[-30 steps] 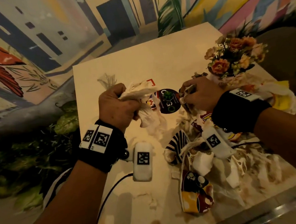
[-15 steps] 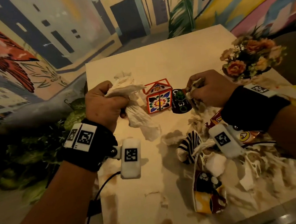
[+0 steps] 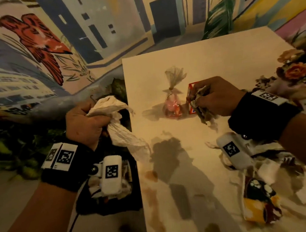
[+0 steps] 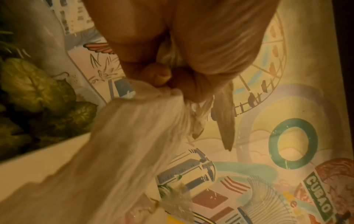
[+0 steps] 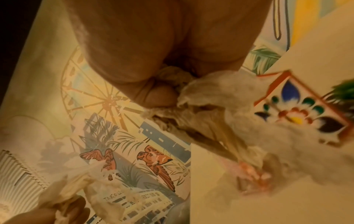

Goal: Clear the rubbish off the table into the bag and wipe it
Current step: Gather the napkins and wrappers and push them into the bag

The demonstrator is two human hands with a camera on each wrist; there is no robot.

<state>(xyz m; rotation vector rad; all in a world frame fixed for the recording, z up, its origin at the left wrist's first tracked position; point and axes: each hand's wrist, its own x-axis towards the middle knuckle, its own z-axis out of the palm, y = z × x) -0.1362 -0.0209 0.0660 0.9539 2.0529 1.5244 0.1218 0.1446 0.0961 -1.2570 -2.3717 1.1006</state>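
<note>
My left hand [image 3: 94, 116] grips a crumpled white tissue [image 3: 121, 134] just off the table's left edge, above a black bag [image 3: 108, 207] that holds white scraps. In the left wrist view the fingers [image 4: 157, 74] curl round that tissue [image 4: 124, 144]. My right hand [image 3: 201, 99] holds a dirty crumpled tissue [image 3: 200, 105] over the white table [image 3: 208, 57], in front of a red patterned box [image 3: 190, 89]. The right wrist view shows this wad [image 5: 210, 115] beside the box [image 5: 298, 109]. A small tied plastic bag [image 3: 173, 105] with pink contents stands left of the box.
Crumpled wrappers and torn tissue [image 3: 259, 204] lie at the table's near right corner. Brown stains [image 3: 152, 175] mark the near left part of the table. A flower bouquet [image 3: 297, 67] stands at the right edge. Green plants [image 3: 23, 143] fill the space left of the table.
My left hand has carried its tissue leftward off the table edge to above the black bag. The right hand stays by the patterned box with its tissue. The view has swung left.
</note>
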